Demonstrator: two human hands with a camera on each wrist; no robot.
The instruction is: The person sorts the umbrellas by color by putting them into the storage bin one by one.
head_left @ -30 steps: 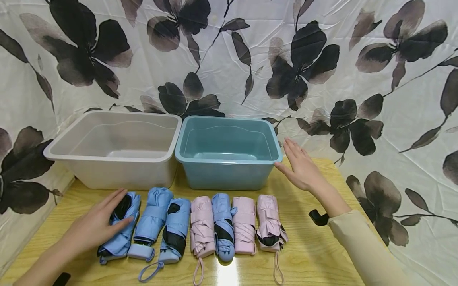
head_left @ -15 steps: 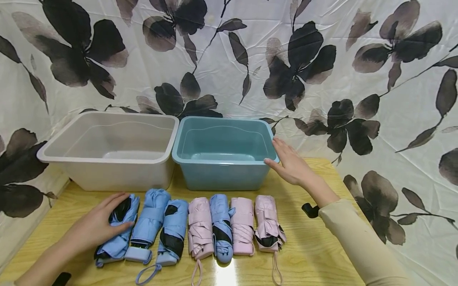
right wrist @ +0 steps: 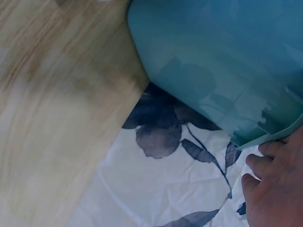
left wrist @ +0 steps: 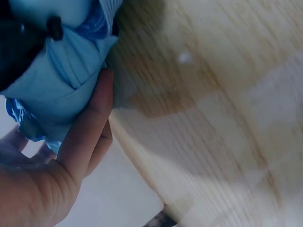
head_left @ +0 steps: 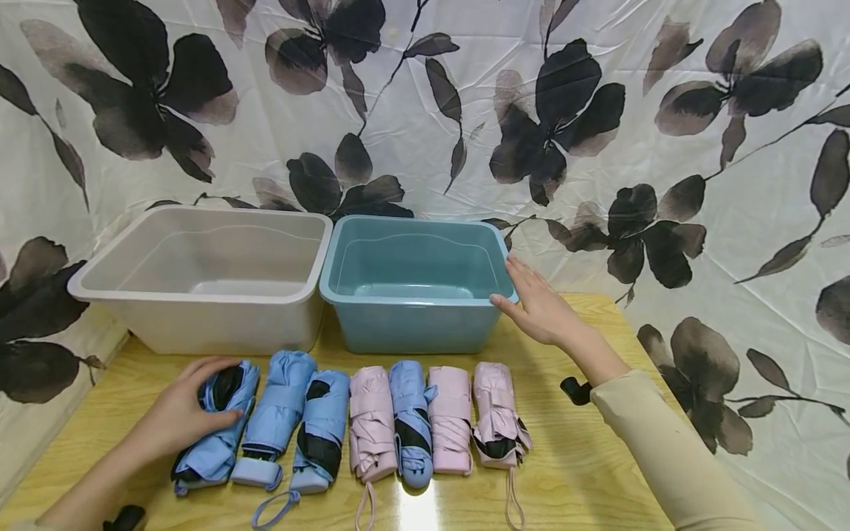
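Observation:
The leftmost folded blue umbrella (head_left: 222,441) lies on the table, with my left hand (head_left: 174,413) around its upper part. In the left wrist view, fingers and thumb of the left hand (left wrist: 66,175) hold the blue cloth of the umbrella (left wrist: 61,97) from both sides. Beside it lie two more blue umbrellas, the middle one (head_left: 277,409) and another (head_left: 322,435). My right hand (head_left: 541,310) touches the right rim of the teal bin (head_left: 418,330) with straight fingers and thumb. The right wrist view shows its curved fingers' backs at the bin's edge (right wrist: 267,138).
A light grey bin (head_left: 219,328) stands left of the teal one. Further right in the row lie a pink umbrella (head_left: 372,424), a blue one (head_left: 413,420) and two pink ones, the inner (head_left: 451,420) and outer (head_left: 498,413). A floral cloth (head_left: 432,110) hangs behind the table (head_left: 584,457).
My right hand has come left onto the teal bin's rim. The left hand's fingers have closed more around the leftmost umbrella. The whole head view has shifted slightly.

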